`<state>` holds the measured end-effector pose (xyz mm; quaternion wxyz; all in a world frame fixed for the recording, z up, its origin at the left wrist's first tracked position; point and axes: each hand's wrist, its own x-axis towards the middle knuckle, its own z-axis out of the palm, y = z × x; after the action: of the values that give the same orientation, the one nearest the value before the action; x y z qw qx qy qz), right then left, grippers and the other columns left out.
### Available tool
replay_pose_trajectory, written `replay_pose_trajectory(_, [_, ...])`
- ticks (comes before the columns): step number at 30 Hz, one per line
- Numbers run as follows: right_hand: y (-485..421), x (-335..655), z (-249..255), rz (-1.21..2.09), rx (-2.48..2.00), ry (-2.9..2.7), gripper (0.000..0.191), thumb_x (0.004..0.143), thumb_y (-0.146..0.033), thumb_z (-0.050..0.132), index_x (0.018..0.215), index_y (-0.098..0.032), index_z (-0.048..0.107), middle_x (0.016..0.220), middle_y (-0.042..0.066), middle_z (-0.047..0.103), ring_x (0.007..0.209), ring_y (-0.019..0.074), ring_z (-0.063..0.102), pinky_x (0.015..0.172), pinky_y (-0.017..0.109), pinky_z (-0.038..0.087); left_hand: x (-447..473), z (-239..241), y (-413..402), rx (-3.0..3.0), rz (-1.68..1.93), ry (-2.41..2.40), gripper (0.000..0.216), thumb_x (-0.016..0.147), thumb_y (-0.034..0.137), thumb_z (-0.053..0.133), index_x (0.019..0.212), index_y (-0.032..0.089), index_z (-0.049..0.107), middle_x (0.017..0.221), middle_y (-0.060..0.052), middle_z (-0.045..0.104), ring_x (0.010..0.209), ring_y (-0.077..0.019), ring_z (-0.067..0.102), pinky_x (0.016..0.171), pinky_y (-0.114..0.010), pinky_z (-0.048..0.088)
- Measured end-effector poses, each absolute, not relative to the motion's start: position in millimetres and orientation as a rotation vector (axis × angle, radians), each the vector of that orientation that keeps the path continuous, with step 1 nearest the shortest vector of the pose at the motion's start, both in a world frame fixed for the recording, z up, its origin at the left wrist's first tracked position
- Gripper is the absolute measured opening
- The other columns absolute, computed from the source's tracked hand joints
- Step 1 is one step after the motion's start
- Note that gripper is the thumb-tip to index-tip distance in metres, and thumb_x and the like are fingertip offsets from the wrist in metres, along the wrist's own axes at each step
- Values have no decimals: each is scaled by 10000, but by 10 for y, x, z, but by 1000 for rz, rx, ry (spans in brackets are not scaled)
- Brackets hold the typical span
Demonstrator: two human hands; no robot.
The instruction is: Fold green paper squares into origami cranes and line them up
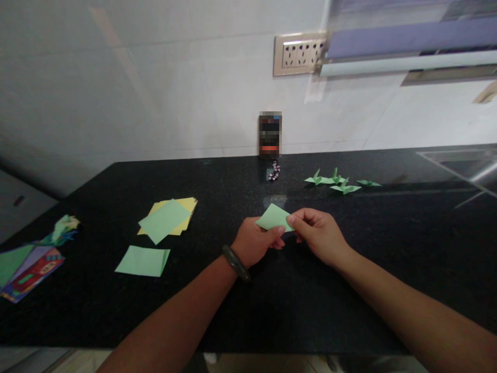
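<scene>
A small folded sheet of light green paper (272,216) is held above the counter between both hands. My left hand (256,239) grips its left and lower edge, thumb on top; a dark bangle circles that wrist. My right hand (320,233) pinches the right corner between thumb and fingers. Folded green paper cranes (345,189) stand to the right, beyond my right hand. Left of my hands, a green square sheet (165,220) lies turned on yellow paper (189,213). Nearer me is another green sheet (143,261), its right edge slightly raised.
A phone (270,135), blurred out, leans against the tiled wall with a beaded strap (274,171) before it. Colourful paper packets (37,272) lie at the far left of the black counter (310,316). A sink edge (446,163) shows at right, sockets (301,54) above.
</scene>
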<state>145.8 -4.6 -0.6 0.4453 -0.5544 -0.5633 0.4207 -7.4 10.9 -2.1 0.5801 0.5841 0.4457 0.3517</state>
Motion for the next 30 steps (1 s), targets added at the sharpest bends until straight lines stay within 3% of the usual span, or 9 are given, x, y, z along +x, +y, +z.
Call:
replay_pose_trajectory(6, [-43,1447,-24,963,-1391,-1421,250,751,-368,544,665,-138,588,533,-15,517,458,88,448,439,214,360,-73,-36,112,1462,844,1030,221,721,295,585,579,126,571,411,25,537,381,-80,488,426,-194,399])
replay_pose_trajectory(11, [-27,1489,9,913,-1414,-1405,259,742,-381,557,658,-138,586,516,-20,508,446,88,445,425,212,351,-63,-50,119,1372,776,1029,339,767,382,522,598,102,614,483,-33,600,439,-93,536,466,-204,422])
replay_pose_trajectory(15, [-24,1505,31,913,-1425,-1383,251,729,-379,577,653,-141,591,514,-19,510,444,86,444,419,211,353,-86,-26,122,1363,802,996,238,690,323,622,577,114,614,527,-26,621,478,-91,541,511,-208,439])
replay_pose_trajectory(24, [-60,1410,-18,1407,-1157,-1191,217,614,-296,694,719,-131,601,584,-22,542,490,78,461,396,183,385,-103,8,112,1373,924,979,221,689,280,606,532,124,608,520,-18,614,490,-95,532,523,-217,429])
replay_pose_trajectory(30, [-85,1367,-5,1458,-1174,-1025,177,571,-231,712,631,-124,585,524,-32,541,450,67,471,388,176,375,-93,-12,106,1382,907,899,233,691,295,605,530,126,611,553,-30,628,530,-110,548,558,-232,443])
